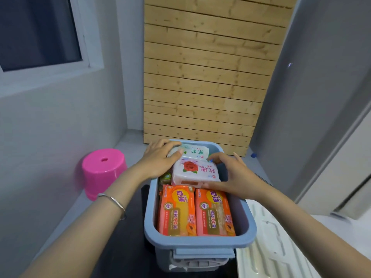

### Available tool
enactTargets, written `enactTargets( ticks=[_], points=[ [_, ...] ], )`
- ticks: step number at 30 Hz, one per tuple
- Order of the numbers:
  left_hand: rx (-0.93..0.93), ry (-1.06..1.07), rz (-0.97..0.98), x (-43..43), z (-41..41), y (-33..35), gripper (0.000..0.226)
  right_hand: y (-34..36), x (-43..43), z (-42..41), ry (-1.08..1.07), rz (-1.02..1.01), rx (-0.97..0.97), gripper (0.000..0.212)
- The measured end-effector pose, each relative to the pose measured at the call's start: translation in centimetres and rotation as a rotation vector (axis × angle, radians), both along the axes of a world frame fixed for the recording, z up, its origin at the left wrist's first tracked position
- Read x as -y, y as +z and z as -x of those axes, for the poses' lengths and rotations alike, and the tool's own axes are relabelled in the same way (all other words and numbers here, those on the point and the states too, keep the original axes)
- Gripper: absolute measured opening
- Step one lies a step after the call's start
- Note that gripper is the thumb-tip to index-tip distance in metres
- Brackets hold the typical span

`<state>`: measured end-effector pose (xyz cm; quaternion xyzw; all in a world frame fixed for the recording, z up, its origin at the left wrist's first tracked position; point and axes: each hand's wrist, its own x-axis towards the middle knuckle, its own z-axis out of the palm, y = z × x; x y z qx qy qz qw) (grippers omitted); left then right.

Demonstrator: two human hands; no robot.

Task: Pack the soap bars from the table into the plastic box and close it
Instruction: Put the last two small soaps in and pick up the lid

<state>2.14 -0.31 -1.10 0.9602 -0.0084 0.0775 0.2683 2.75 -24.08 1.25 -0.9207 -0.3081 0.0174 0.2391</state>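
Observation:
A blue plastic box stands open on a dark table, packed with wrapped soap bars. Two orange soap bars lie side by side in the near half. Behind them lie a white bar with a red rose and, further back, a white bar with green print. My left hand holds the left end of the green-print bar. My right hand grips the rose bar at its right side, thumb along its near edge. A small green packet shows under my left wrist.
A white lid lies to the right of the box. A pink plastic stool stands on the floor at the left. A wooden slatted panel leans against the wall behind the box.

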Motion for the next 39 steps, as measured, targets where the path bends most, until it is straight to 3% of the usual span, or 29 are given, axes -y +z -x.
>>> enactTargets(
  ticks=[6,11,16,18,20,23,26,35,39],
  points=[
    [-0.028,-0.038,-0.019,0.5,0.9,0.8,0.054,0.8,1.3,0.4,0.017,-0.066,-0.108,0.067],
    [0.021,-0.004,-0.109,1.8,2.3,0.3,0.055,-0.7,1.9,2.2,0.004,-0.073,-0.035,0.063],
    [0.06,-0.041,-0.054,3.3,5.3,0.3,0.059,-1.7,5.1,4.6,-0.149,-0.508,-0.095,0.035],
    [0.043,-0.102,-0.017,4.5,6.6,0.7,0.06,-3.2,7.4,5.8,-0.248,-0.573,-0.084,0.017],
    [-0.006,-0.14,-0.046,5.8,7.1,0.8,0.058,-5.4,9.7,7.1,-0.261,-0.467,-0.138,0.014],
    [-0.06,-0.134,-0.229,7.7,7.6,0.6,0.055,-8.9,12.1,9.9,-0.163,-0.221,-0.314,0.028],
    [-0.056,-0.132,-0.327,8.0,7.7,0.6,0.057,-11.1,13.3,11.8,-0.134,-0.213,-0.372,0.027],
    [-0.05,-0.134,-0.342,8.0,8.2,0.5,0.069,-13.4,14.1,14.4,-0.049,-0.128,-0.158,0.027],
    [-0.023,-0.115,-0.3,8.2,8.3,0.5,0.066,-13.4,13.3,15.0,-0.12,-0.105,-0.014,0.005]
  ],
)
